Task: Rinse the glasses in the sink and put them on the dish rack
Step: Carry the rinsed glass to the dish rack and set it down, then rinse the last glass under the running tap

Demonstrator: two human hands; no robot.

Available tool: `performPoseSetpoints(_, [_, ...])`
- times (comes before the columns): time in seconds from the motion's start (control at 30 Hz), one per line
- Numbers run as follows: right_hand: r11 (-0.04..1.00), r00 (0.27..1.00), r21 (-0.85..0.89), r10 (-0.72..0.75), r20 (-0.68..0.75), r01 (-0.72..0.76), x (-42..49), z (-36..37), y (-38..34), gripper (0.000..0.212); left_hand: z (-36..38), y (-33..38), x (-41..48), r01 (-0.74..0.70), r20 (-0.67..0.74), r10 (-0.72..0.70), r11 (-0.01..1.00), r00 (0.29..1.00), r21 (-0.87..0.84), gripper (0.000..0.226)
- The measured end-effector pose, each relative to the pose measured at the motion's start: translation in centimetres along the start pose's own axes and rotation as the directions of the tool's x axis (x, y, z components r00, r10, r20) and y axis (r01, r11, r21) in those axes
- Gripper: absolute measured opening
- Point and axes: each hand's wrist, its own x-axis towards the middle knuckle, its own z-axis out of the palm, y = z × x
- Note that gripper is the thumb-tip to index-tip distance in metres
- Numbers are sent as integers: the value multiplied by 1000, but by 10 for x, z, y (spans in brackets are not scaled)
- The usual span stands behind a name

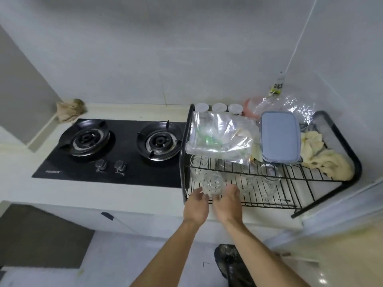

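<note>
Two-handed, reaching over the front edge of the white counter (124, 195) to the front left corner of the black wire dish rack (181, 162). Flanking a clear drinking glass (213, 184) standing on the rack's lower tier, with the left hand (195, 206) just to its left and the right hand (228, 204) just to its right. Holding both palms turned inward, fingers loose and part spread, not clenching anything; failing to tell through the blur about any contact with the glass. Seeing more clear glasses (269, 179) crowding the same lower tier behind and to the right. Looking up to the top tier at a clear zip bag (221, 137) of small items, a blue-lidded box (279, 137) just beside it and a pale yellow cloth (327, 160) lying at the right end. Glimpsing three white-capped jars (218, 107) standing behind the rack against the wall. Taking in, left of the rack, a black two-burner gas hob (116, 146) and a crumpled rag (69, 109) sitting in the corner beyond it.
</note>
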Motion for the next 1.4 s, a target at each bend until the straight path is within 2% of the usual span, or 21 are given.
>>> performPoseSetpoints(0.07, [996,999,-89,-30,26,32,-9,6,-8,18,-13,-3,-9,-93,5,93,992,996,80,45])
performPoseSetpoints(0.13, [980,992,-168,-96,82,109,-22,10,-22,22,-34,-8,-19,-169,1,172,971,985,166,42])
performPoseSetpoints(0.27, [927,922,-162,-293,252,339,-60,32,-60,18,-102,-26,-44,-227,-84,263,926,961,301,35])
performPoseSetpoints(0.33, [878,844,-138,-380,379,458,-84,57,-84,15,-147,-46,-61,-206,-156,275,911,949,356,33])
performPoseSetpoints(0.43, [802,695,-50,-482,534,595,-131,112,-124,29,-222,-91,-95,-123,-310,257,912,915,392,35])
performPoseSetpoints(0.6, [671,441,127,-606,662,731,-257,204,-196,48,-356,-193,-189,60,-561,145,942,815,330,49])
performPoseSetpoints(0.7, [605,292,234,-641,710,761,-340,255,-233,54,-424,-258,-256,154,-654,38,960,756,234,61])
performPoseSetpoints(0.83, [495,81,357,-665,742,792,-442,323,-269,58,-495,-331,-340,221,-786,-78,972,614,77,66])
performPoseSetpoints(1.07, [361,-153,478,-648,746,801,-576,399,-316,57,-571,-411,-431,248,-874,-213,962,437,-110,68])
performPoseSetpoints(1.3, [274,-303,542,-595,745,795,-640,469,-364,64,-640,-468,-450,269,-907,-265,946,327,-180,66])
performPoseSetpoints(1.4, [278,-323,552,-577,750,786,-659,514,-393,66,-686,-489,-445,295,-913,-283,936,295,-195,67])
